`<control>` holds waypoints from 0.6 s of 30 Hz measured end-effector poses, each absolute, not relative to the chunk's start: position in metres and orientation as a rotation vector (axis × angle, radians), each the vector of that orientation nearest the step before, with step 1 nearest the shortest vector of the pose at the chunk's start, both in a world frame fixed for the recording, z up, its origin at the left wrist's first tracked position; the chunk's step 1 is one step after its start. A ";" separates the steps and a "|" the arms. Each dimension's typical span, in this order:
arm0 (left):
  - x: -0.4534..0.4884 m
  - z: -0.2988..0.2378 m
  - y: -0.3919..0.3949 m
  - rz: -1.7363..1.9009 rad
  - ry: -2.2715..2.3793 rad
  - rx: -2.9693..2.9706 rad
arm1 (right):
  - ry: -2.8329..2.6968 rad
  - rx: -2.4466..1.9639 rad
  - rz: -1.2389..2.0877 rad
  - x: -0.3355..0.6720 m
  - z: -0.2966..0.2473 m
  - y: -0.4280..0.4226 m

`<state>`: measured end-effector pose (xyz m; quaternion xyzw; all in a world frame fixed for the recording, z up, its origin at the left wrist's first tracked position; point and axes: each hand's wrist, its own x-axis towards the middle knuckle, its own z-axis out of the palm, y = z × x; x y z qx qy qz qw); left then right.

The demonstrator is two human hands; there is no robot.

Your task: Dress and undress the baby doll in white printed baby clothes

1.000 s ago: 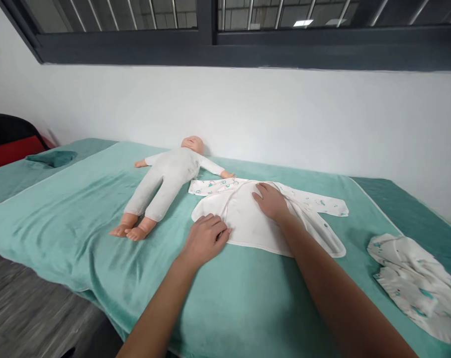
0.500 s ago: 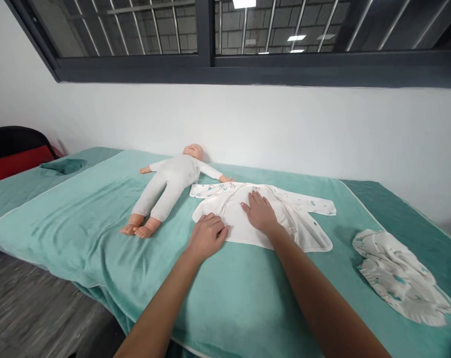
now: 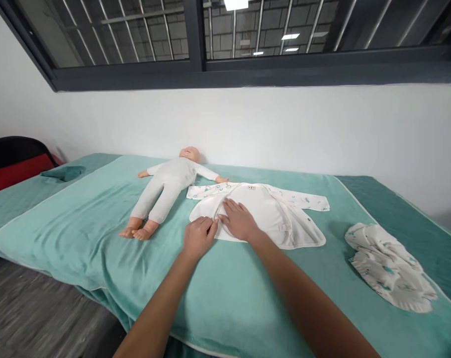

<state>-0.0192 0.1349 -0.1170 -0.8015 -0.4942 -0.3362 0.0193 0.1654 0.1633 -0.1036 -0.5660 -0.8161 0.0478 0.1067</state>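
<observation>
A white baby shirt (image 3: 260, 211) with small printed figures on its sleeves lies spread open, inside up. My right hand (image 3: 238, 220) rests flat on its left part, fingers stretched out. At the lower left edge of the shirt, my left hand (image 3: 200, 237) has its fingers curled over the hem, its thumb close to my right hand. The fingertips of the left hand are partly hidden. Beside the shirt, a baby doll (image 3: 173, 174) in a white bodysuit lies on its back, one hand touching or nearly touching the left sleeve.
A teal sheet (image 3: 225, 288) covers the bed. To the right lies a crumpled white printed baby garment (image 3: 391, 271). A dark green folded cloth (image 3: 63, 172) and a red and black object (image 3: 20, 161) are at the far left. Behind the bed stands a white wall (image 3: 285, 129) below a barred window.
My right hand has slid left across the shirt, close to my left hand. The left hand has shifted slightly, its thumb now on the shirt's edge. The view has turned a little.
</observation>
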 end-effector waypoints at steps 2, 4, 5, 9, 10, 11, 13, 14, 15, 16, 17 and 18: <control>-0.021 -0.117 0.133 -1.026 -1.551 -2.541 | -2.342 -1.769 0.134 0.185 -0.103 0.164; -0.021 -0.117 0.132 -0.999 -1.556 -2.596 | -2.251 -1.916 0.112 0.208 -0.102 0.165; -0.021 -0.117 0.131 -0.985 -1.560 -2.613 | -2.201 -1.992 0.098 0.220 -0.102 0.164; -0.020 -0.117 0.132 -0.942 -1.607 -2.621 | -2.014 -2.196 0.050 0.255 -0.103 0.157; -0.020 -0.117 0.133 -0.933 -1.618 -2.621 | -1.977 -2.223 0.047 0.258 -0.103 0.154; -0.020 -0.117 0.133 -0.927 -1.626 -2.620 | -1.945 -2.248 0.045 0.259 -0.103 0.151; -0.020 -0.116 0.133 -0.922 -1.628 -2.620 | -1.894 -2.294 0.036 0.256 -0.102 0.145; -0.020 -0.116 0.133 -0.922 -1.624 -2.618 | -1.872 -2.316 0.027 0.253 -0.101 0.142; -0.020 -0.115 0.132 -0.919 -1.617 -2.617 | -1.850 -2.338 0.022 0.250 -0.100 0.139; -0.020 -0.115 0.132 -0.916 -1.610 -2.615 | -1.828 -2.361 0.020 0.247 -0.099 0.136; -0.020 -0.114 0.131 -0.914 -1.606 -2.613 | -1.809 -2.381 0.022 0.244 -0.098 0.133; -0.020 -0.114 0.131 -0.916 -1.603 -2.608 | -1.794 -2.398 0.026 0.242 -0.098 0.131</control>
